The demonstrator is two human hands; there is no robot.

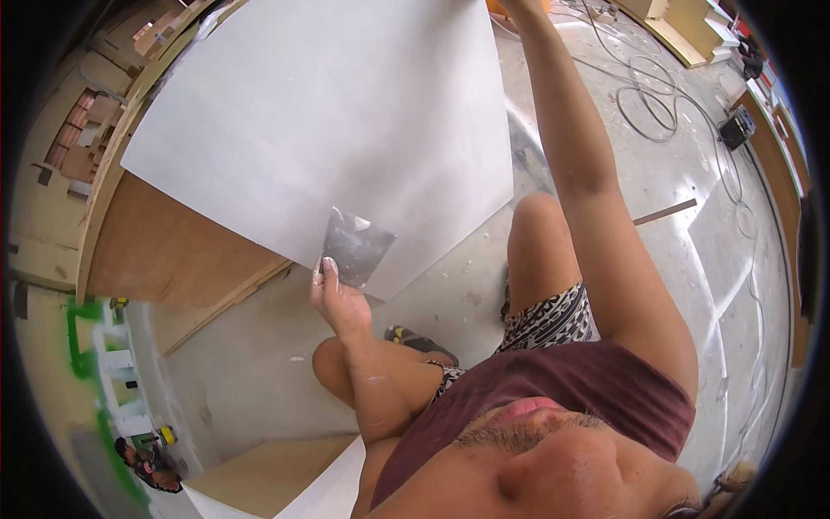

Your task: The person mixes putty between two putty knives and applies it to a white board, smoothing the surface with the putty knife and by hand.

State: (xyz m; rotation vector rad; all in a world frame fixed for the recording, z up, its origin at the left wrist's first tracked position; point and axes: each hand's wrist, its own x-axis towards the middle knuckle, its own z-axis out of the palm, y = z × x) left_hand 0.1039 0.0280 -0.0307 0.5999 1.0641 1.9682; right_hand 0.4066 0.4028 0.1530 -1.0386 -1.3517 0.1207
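My left hand [341, 298] is closed around a flat, grey metal filling knife [359, 251], thumb on its near corner. A dab of white paste clings to the blade's far edge, and white smears mark my fingers. The blade is over the near part of a large white panel [303, 112]. My right arm stretches far forward along the panel's right side. Only the wrist end of my right hand [524, 4] shows at the top edge, beside an orange object [497, 7] that is mostly cut off. Its fingers are out of sight.
A brown wooden board [164, 246] lies below the panel's left side. Coiled hoses [648, 99] run over the concrete floor at right, near a black box [737, 128]. A wooden strip [666, 212] lies beyond my right arm. Another white-edged board [268, 476] stands at lower left.
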